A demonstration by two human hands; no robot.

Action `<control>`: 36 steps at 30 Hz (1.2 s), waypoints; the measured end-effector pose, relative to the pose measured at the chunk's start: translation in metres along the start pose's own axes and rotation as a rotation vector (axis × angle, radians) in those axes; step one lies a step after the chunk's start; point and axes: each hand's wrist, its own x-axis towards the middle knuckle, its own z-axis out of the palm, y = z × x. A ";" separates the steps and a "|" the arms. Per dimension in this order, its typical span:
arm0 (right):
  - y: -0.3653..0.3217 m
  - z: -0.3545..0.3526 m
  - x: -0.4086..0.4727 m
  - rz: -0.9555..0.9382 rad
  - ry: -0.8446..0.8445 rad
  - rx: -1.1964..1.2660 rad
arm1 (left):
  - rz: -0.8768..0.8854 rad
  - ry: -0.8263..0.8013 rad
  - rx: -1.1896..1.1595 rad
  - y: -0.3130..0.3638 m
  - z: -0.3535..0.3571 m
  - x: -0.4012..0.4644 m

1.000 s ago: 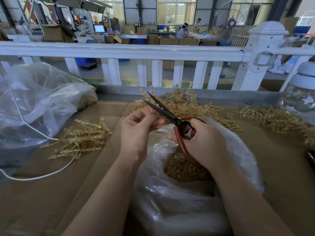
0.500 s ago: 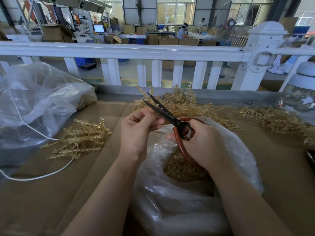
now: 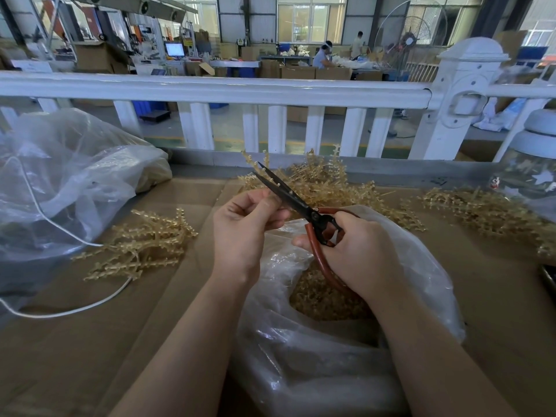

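Factory hall: cartons [image 3: 332, 73], industrial fan [image 3: 410, 40], workbenches [image 3: 234, 64].

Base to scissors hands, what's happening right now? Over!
Right hand grips red-handled scissors, blades slightly open. Left hand pinches a small piece at the blades. Clear bag of cut bits sits underneath; nothing blocks the cut.

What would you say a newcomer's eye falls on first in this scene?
At centre, the right hand holds scissors with red handles, their black blades slightly apart and pointing up and left, where the left hand curls its fingers beside them. Under both hands lies a clear bag with tan bits inside. More tan sprigs lie on the cardboard to the left.
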 end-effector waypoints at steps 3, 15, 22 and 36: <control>-0.001 -0.001 0.000 -0.003 0.002 -0.008 | -0.006 -0.025 0.018 0.001 0.000 0.000; 0.000 0.001 -0.002 -0.019 0.027 0.031 | -0.044 -0.109 -0.003 0.001 0.000 -0.001; 0.000 0.000 0.000 -0.047 0.067 0.013 | -0.043 -0.099 -0.005 0.002 0.000 -0.001; 0.000 0.002 0.001 0.115 -0.019 0.291 | -0.206 0.002 -0.069 0.003 -0.002 0.000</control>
